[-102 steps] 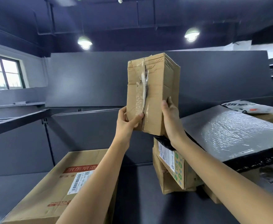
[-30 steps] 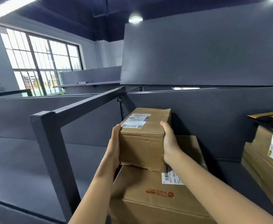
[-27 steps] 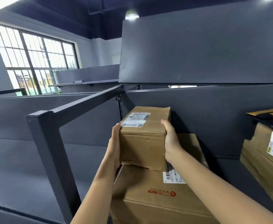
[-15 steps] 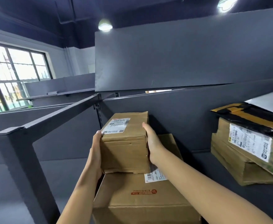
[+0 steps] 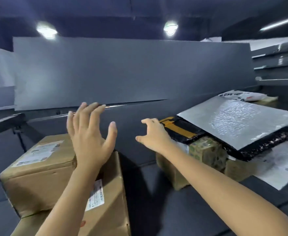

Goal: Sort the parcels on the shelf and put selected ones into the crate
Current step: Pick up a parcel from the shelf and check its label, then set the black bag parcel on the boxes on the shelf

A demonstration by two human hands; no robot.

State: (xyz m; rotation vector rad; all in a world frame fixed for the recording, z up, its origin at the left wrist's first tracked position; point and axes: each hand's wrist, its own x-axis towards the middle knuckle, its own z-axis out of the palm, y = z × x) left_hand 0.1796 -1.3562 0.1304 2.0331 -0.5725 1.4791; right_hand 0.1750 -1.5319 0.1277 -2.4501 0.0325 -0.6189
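left hand (image 5: 90, 140) spread, empty, above small carton (image 5: 37, 167) | right hand (image 5: 154, 135) half-curled, empty, at black taped parcel (image 5: 180, 129) atop green-printed carton (image 5: 206, 150) | likely soft, slick-wrapped, light; best clamped at both side edges, silver mailer (image 5: 238, 121) overlying

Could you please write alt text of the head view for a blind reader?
Two open hands over a dark shelf: the left hand hovers above a small cardboard box stacked on a larger box; the right hand reaches toward a parcel pile topped by a silver mailer.
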